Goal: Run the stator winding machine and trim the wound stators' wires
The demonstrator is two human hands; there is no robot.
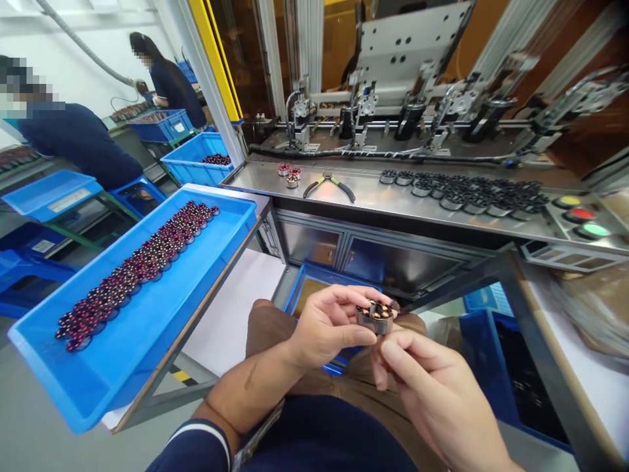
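Note:
My left hand [327, 324] grips a motor stator [375, 320] between thumb and fingers, above my lap. The stator has a grey metal ring and copper windings on its black inner frame. Just below its right side, my right hand [432, 387] is closed, thumb pressed to forefinger. Whatever that pinch holds, perhaps a wire end, is too small to make out. On the steel ledge ahead lie green-and-black pliers [328, 185], beside a few wound stators [292, 178] with red or copper coils. Black unwound stators [476, 193] stand in a dense group farther right.
To my left, a blue tray [196, 275] holds rows of wound stators. The winding machine [407, 111] rises behind the ledge, with yellow, red and green buttons [592, 231] at right. Blue bins sit below. Two people [83, 137] work at the left.

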